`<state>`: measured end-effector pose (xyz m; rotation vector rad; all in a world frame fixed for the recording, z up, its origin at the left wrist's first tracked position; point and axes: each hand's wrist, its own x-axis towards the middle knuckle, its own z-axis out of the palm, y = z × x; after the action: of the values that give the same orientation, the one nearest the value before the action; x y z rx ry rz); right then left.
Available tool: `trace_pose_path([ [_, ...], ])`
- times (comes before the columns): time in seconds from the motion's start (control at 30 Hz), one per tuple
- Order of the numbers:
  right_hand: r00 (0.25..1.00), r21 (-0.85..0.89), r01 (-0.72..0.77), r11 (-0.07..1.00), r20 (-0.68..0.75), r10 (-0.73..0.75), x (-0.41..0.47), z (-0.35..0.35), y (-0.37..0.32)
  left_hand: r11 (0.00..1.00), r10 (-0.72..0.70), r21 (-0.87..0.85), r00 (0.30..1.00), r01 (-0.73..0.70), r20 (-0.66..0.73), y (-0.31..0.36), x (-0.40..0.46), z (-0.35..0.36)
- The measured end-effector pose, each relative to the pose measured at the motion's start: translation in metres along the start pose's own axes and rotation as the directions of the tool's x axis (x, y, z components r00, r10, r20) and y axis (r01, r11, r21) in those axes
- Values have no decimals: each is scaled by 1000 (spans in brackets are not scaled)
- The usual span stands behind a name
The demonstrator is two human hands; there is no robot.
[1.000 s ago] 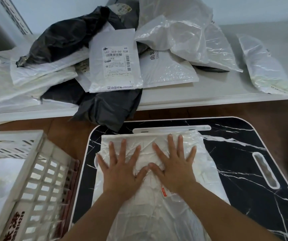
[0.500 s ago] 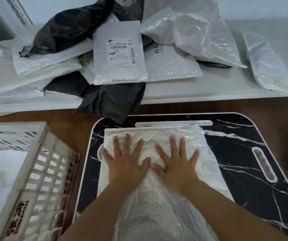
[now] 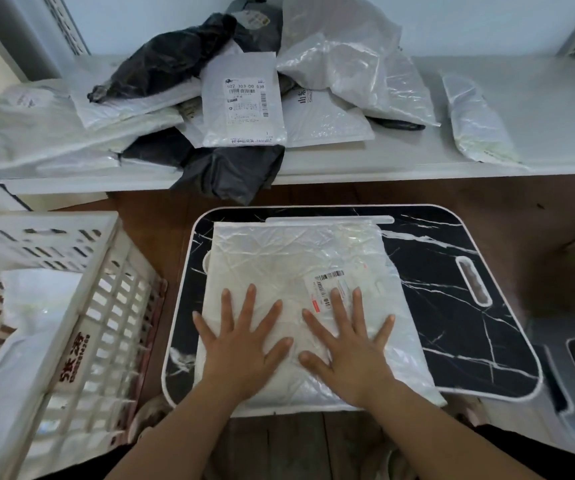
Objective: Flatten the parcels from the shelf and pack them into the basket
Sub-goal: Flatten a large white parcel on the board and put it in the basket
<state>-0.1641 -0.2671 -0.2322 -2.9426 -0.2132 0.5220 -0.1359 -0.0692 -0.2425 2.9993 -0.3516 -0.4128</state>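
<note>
Here a white plastic parcel is laid flat on the black marbled tabletop, just right of the white basket. It is pressed by the left hand and the right hand, side by side on its near half; nothing is gripped, each grip being wide, with fingers straight and spread. The parcel is judged light, soft and crinkly, with trapped air that shifts under pressure; the film looks slippery, so it is best pressed with flat palms and, for lifting, pinched at two opposite edges rather than in the middle, where it would sag. A barcode label is seen just beyond the right fingertips. One white bag is already lying in the basket, while a heap of black and white parcels is left on the shelf.

Compared with half a second ago, the hands have been drawn back from the far end of the parcel toward its near end, the far half now lies smoother, and the label, formerly hidden, is uncovered.
</note>
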Motion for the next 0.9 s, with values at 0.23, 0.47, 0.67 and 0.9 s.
trace_pose_path([
  [0.23, 1000, -41, -27, 999, 1, 27, 4, 15, 2, 1000, -4, 28, 1000, 4, 3, 1, -2, 19],
  [0.47, 993, -68, -77, 995, -96, 71, 13, 25, 1, 997, 11, 71, 996, -4, -89, 4, 3, 26],
  [0.67, 992, -50, -89, 995, -96, 84, 15, 23, 3, 996, 70, 72, 989, -61, -132, 11, 24, 11],
  [0.9, 965, 31, -155, 987, -211, 158, 41, 7, 18, 997, 60, 48, 983, -53, -172, 17, 63, 5],
])
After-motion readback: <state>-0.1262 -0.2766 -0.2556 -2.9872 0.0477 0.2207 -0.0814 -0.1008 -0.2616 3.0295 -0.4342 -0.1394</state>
